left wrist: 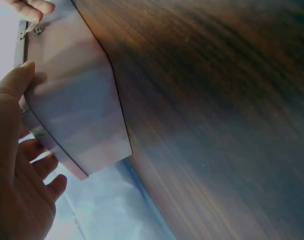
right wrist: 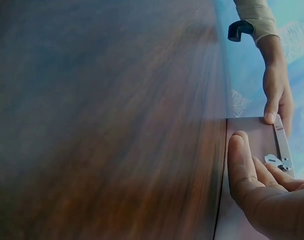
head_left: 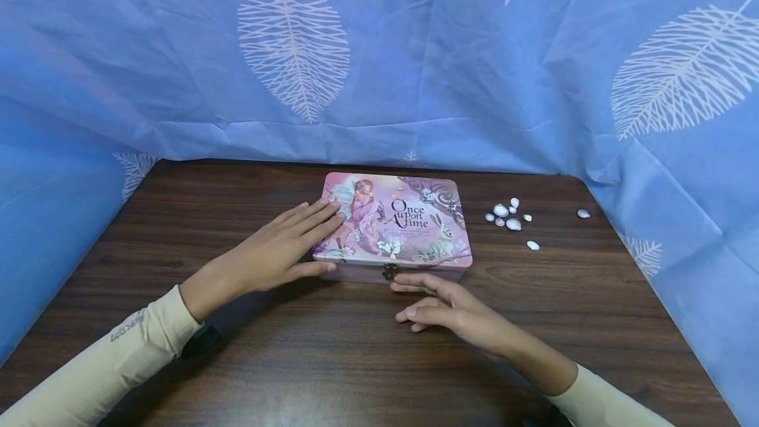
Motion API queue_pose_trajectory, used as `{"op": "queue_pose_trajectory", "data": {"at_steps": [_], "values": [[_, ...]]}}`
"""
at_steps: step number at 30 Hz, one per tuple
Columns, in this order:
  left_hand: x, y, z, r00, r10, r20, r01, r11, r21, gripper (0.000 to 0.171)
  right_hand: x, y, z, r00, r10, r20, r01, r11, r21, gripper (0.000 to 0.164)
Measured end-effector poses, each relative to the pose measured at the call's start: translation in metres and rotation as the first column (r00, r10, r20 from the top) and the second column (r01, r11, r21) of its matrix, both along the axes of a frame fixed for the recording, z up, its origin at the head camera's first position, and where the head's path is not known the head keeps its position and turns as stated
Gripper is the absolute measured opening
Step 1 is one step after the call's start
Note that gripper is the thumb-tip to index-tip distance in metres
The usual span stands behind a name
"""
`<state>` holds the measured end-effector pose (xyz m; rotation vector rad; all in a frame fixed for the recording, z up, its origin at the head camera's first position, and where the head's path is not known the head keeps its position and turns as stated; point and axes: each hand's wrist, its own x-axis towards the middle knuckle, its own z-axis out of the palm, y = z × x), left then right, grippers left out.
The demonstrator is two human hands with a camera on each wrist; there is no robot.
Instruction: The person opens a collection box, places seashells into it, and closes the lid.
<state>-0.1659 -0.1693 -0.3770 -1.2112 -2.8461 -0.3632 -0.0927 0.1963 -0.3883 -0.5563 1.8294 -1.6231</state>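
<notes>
"Pale sleeves (head_left: 89, 374) come nearest us in the head view, with a dark fitting (head_left: 201, 341) under the left cuff. What do we find past them?"

"We see a pink box (head_left: 394, 226) toward the far edge of the dark wooden surface (head_left: 296, 361), lid down. The left hand (head_left: 263, 256) lies straight-fingered across its left edge; the right hand (head_left: 459, 315) has loosely extended fingers at the front clasp (head_left: 390, 271)."

"What else is around?"

"Right of the box, well apart from both hands, we spot clustered white shell-like pieces (head_left: 513, 224), one lying nearer us and another off to the right. Blue leaf-print cloth (head_left: 379, 51) hangs behind and on both sides."

"And from the left wrist?"

"We see that thumb against the box's front edge, and right-hand fingers at the clasp, whose plate sticks out."

"From the right wrist?"

"The right hand itself blocks part of the box's front for us. Its fingers reach the clasp, thumb spread away from them; how firmly they touch, we cannot tell."
</notes>
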Motion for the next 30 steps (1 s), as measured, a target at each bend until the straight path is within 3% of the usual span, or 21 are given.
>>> {"op": "queue_pose_trajectory", "data": {"at_steps": [4,8,12,15,17,18,23,24,25,26,27,30], "values": [[0.0,0.0,0.002,1.0,-0.001,0.009,0.001,1.0,0.005,0.086,0.001,0.004,0.002,0.999,-0.013,-0.037,0.015,0.999,0.032,0.066],[0.0,0.001,0.003,1.0,-0.003,0.02,0.002,1.0,0.025,0.087,0.002,0.012,0.009,0.988,-0.074,-0.135,0.094,0.984,0.15,0.061],[0.0,0.001,0.003,0.999,0.004,0.037,-0.006,0.998,0.063,0.09,0.006,0.023,0.021,0.958,-0.139,-0.252,0.206,0.943,0.262,0.054],[0.001,0.001,0.003,0.999,0.014,0.038,-0.017,0.996,0.084,0.09,0.01,0.03,0.029,0.916,-0.178,-0.36,0.293,0.909,0.296,0.044],[0.002,0.0,0.003,0.999,0.027,0.035,-0.031,0.995,0.091,0.089,0.012,0.034,0.034,0.867,-0.204,-0.456,0.366,0.88,0.303,0.036],[0.002,-0.001,0.003,0.999,0.036,0.035,-0.039,0.995,0.093,0.089,0.013,0.036,0.037,0.831,-0.216,-0.512,0.411,0.859,0.305,0.031],[0.005,-0.003,0.002,0.995,0.089,0.038,-0.093,0.99,0.106,0.087,0.007,0.048,0.041,0.594,-0.255,-0.763,0.618,0.752,0.23,0.02],[0.005,-0.003,0.002,0.995,0.096,0.033,-0.099,0.989,0.111,0.086,0.005,0.05,0.04,0.552,-0.256,-0.794,0.646,0.733,0.213,0.022],[0.006,-0.003,0.001,0.994,0.103,0.03,-0.106,0.988,0.116,0.086,0.002,0.053,0.039,0.526,-0.254,-0.812,0.664,0.719,0.205,0.023],[0.006,-0.003,0.0,0.994,0.109,0.026,-0.111,0.986,0.122,0.086,0.0,0.055,0.039,0.513,-0.253,-0.82,0.676,0.707,0.206,0.026],[0.006,-0.003,-0.001,0.993,0.115,0.024,-0.118,0.985,0.127,0.087,-0.003,0.057,0.038,0.519,-0.251,-0.817,0.681,0.699,0.218,0.031],[0.007,-0.003,-0.001,0.991,0.132,0.038,-0.136,0.979,0.15,0.088,-0.011,0.062,0.038,0.603,-0.239,-0.761,0.66,0.685,0.308,0.051]]}}
